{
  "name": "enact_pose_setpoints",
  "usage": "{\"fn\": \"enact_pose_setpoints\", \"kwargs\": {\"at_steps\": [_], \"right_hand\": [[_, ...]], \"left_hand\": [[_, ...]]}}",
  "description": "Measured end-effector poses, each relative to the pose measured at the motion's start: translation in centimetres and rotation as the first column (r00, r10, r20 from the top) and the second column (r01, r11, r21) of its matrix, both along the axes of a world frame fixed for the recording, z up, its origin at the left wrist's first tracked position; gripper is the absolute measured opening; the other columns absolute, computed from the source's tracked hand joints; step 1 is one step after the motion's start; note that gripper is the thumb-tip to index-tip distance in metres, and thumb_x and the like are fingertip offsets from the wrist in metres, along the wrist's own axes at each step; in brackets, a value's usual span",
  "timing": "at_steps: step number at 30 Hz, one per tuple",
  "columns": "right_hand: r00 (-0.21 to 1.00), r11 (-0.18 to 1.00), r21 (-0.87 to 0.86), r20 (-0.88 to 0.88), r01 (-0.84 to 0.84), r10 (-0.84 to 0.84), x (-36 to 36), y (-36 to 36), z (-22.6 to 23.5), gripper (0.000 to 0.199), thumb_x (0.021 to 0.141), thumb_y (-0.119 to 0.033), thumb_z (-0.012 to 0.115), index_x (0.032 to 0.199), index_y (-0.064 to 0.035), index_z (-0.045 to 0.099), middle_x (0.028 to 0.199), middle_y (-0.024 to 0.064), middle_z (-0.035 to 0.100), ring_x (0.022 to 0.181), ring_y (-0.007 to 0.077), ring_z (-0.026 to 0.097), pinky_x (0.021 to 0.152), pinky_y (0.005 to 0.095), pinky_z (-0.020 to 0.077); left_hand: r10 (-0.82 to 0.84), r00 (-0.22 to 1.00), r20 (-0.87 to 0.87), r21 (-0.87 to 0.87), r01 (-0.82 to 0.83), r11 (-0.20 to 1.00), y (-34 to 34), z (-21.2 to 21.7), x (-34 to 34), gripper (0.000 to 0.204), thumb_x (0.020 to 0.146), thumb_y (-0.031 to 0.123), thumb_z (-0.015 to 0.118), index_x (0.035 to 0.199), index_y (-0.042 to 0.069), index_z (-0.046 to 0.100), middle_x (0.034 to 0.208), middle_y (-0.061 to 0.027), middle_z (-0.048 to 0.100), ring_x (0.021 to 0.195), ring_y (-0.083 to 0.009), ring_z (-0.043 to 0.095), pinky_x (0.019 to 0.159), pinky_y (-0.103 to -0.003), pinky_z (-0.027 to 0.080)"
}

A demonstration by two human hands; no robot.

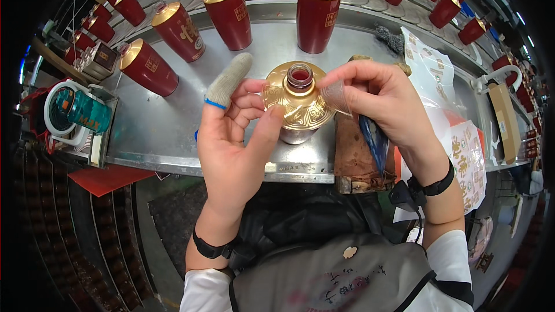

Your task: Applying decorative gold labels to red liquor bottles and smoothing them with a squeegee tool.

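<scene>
The gold-shouldered bottle [306, 117] stands at the middle of the table [133, 138], between the two hands, its uncapped neck [300, 77] toward the viewer. A raised-looking scroll pattern runs round the shoulder; the base is mostly hidden beneath it.

The left hand [237, 133] steadies the left side, thumb on the shoulder and fingers curled round its edge, with the forefinger, in a cloth cot [229, 82], lifted clear. The right hand [381, 95] pinches a clear film [334, 97] between thumb and fingertips at the shoulder's right edge; whether the film sticks there cannot be told.

Good work here would seem to want the left thumb firm but light, so the bottle does not turn, and the film moved slowly and close to the curve, since a sharp tug could lift or crease the pattern. Bare fingertips may smudge the gold, so the cot looks the better part to smooth with.

Near right lies a brown pad [354, 159]; farther right, sticker sheets [465, 159]. Red bottles [228, 20] stand along the far side, and a fan [60, 107] at far left.
</scene>
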State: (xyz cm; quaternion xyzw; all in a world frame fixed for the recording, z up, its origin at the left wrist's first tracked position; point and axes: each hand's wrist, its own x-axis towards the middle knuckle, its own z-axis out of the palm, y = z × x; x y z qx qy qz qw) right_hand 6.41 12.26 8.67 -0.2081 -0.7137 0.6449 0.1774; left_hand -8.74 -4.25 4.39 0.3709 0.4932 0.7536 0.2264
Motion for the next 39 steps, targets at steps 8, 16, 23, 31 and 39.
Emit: {"fn": "enact_pose_setpoints", "kwargs": {"at_steps": [8,16,23,31,39], "right_hand": [[1.000,1.000,0.019,-0.004,0.013,-0.013,-0.3,0.3,-0.2,0.021,0.096,-0.011,0.068,0.112,0.0001,0.073,0.091,-0.0018,0.071,0.077,0.0004,0.060,0.066,0.0173,0.0455],[0.999,0.997,-0.066,-0.009,0.035,-0.036,-0.6,0.5,-0.7,0.022,0.095,-0.014,0.072,0.111,0.0001,0.071,0.093,-0.0009,0.071,0.080,0.0011,0.062,0.069,0.0177,0.0471],[0.999,0.996,-0.084,-0.031,0.015,-0.018,-0.5,0.6,-0.8,0.021,0.095,-0.012,0.071,0.112,0.0009,0.071,0.095,0.0000,0.072,0.085,0.0027,0.064,0.076,0.0185,0.0493],[0.997,0.996,-0.086,-0.064,0.029,-0.034,-0.6,0.6,-0.8,0.025,0.095,-0.016,0.073,0.111,0.0028,0.068,0.094,0.0007,0.073,0.085,0.0020,0.065,0.076,0.0178,0.0510],[0.994,0.996,-0.089,-0.111,0.002,-0.012,-0.6,0.8,-1.2,0.024,0.096,-0.014,0.072,0.112,0.0029,0.068,0.097,0.0013,0.072,0.087,0.0027,0.065,0.078,0.0181,0.0510]], "left_hand": [[0.027,0.999,0.028,0.040,-0.028,0.999,0.9,0.0,0.0,0.059,0.092,-0.010,0.067,0.146,-0.004,0.045,0.119,-0.0088,0.061,0.102,-0.0102,0.060,0.094,-0.025,0.051],[0.047,0.999,-0.007,0.077,-0.047,0.996,1.1,-0.5,-0.1,0.057,0.093,-0.010,0.066,0.145,-0.005,0.044,0.118,-0.0100,0.061,0.103,-0.0115,0.060,0.093,-0.026,0.051],[0.081,0.996,-0.031,0.079,-0.078,0.994,1.2,-0.8,-0.2,0.056,0.093,-0.010,0.066,0.145,-0.005,0.044,0.118,-0.0099,0.061,0.102,-0.0114,0.060,0.093,-0.025,0.051],[0.092,0.995,-0.045,0.088,-0.088,0.992,1.3,-0.8,0.0,0.056,0.093,-0.010,0.067,0.144,-0.005,0.045,0.118,-0.0101,0.061,0.102,-0.0110,0.060,0.092,-0.025,0.051],[0.118,0.990,-0.082,0.135,-0.106,0.985,1.5,-1.1,-0.1,0.053,0.093,-0.008,0.067,0.143,-0.003,0.049,0.116,-0.0080,0.063,0.101,-0.0095,0.064,0.091,-0.022,0.054]]}}
